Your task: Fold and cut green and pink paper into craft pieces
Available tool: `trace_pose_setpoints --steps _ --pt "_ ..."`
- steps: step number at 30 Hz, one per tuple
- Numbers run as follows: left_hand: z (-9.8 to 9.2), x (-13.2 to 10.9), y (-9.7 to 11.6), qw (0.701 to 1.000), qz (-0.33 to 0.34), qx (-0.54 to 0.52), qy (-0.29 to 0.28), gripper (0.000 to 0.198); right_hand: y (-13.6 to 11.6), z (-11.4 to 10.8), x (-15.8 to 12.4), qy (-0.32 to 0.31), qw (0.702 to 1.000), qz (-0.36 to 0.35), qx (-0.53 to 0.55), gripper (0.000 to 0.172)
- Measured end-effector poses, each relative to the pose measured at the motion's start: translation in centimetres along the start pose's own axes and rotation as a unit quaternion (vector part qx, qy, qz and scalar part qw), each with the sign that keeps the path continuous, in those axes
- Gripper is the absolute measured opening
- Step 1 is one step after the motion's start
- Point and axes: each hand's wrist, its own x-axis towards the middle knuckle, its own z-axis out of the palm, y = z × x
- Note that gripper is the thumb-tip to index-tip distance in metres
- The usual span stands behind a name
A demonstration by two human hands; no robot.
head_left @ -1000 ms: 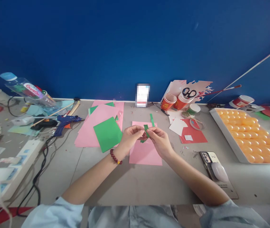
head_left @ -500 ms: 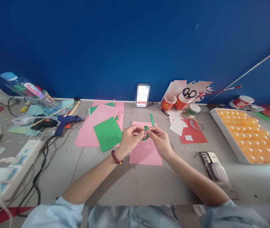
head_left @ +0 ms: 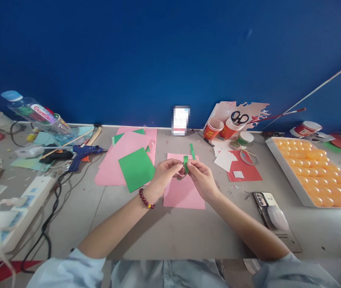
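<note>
My left hand (head_left: 168, 174) and my right hand (head_left: 200, 176) meet over a pink sheet (head_left: 184, 197). Between their fingertips is a small green paper strip (head_left: 186, 164), upright and pinched from both sides. Its lower part is partly hidden by the fingers. Another narrow green strip (head_left: 192, 151) lies just beyond, across the top edge of the pink sheet. To the left, a green square (head_left: 136, 170) rests on larger pink paper (head_left: 107, 172), close to my left wrist.
A blue glue gun (head_left: 83, 154), a bottle (head_left: 40, 114) and a power strip (head_left: 17, 216) are on the left. Red cups (head_left: 213, 130), scissors (head_left: 239, 118), red paper (head_left: 251, 170), a phone (head_left: 262, 200) and a tray of orange balls (head_left: 305, 190) stand or lie right.
The green strip has turned and now shows a longer, more upright face between my fingers. My left wrist has rotated slightly; both hands stay in nearly the same place.
</note>
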Motion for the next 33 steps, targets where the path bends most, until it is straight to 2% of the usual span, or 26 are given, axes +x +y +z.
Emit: trace_pose_setpoints --steps 12,18,22,24,25,26,28,30,31,32,33 --pt "-0.2 0.3 -0.1 0.998 0.016 0.056 -0.004 0.008 0.3 -0.3 0.3 0.031 0.999 0.013 0.008 0.015" --pt "-0.7 1.1 -0.9 0.995 -0.006 0.101 -0.005 0.009 0.1 -0.6 0.5 0.056 0.998 0.020 0.024 0.015" --pt "-1.7 2.0 -1.8 0.979 0.012 0.199 -0.032 0.007 0.0 -0.7 0.7 0.066 0.997 0.027 0.029 0.016" --pt "-2.2 2.4 -2.1 0.950 0.053 0.307 -0.033 0.012 -0.1 -0.8 0.8 0.071 0.997 0.030 0.022 0.016" --pt "-2.4 2.5 -2.2 0.923 0.072 0.376 -0.034 0.014 -0.1 -0.8 0.8 0.072 0.997 0.031 0.020 0.016" --pt "-2.6 2.5 -2.2 0.888 0.085 0.451 -0.033 0.017 -0.1 -0.8 0.7 0.073 0.997 0.032 0.019 0.016" --pt "-3.2 2.6 -2.1 0.798 0.091 0.595 -0.026 0.019 -0.2 -0.8 0.7 0.078 0.996 0.035 0.021 0.017" --pt "-3.7 2.6 -1.8 0.714 0.088 0.694 -0.015 0.018 -0.4 -0.8 0.7 0.081 0.995 0.043 0.033 0.018" --pt "-4.0 2.6 -1.6 0.688 0.089 0.721 -0.010 0.016 -0.5 -0.8 0.7 0.081 0.995 0.046 0.041 0.018" --pt "-4.3 2.7 -1.3 0.676 0.091 0.731 -0.007 0.015 -0.6 -0.7 0.7 0.080 0.994 0.048 0.050 0.019" --pt "-4.6 2.8 -1.0 0.681 0.096 0.726 -0.006 0.015 -0.7 -0.7 0.7 0.080 0.994 0.049 0.059 0.019"
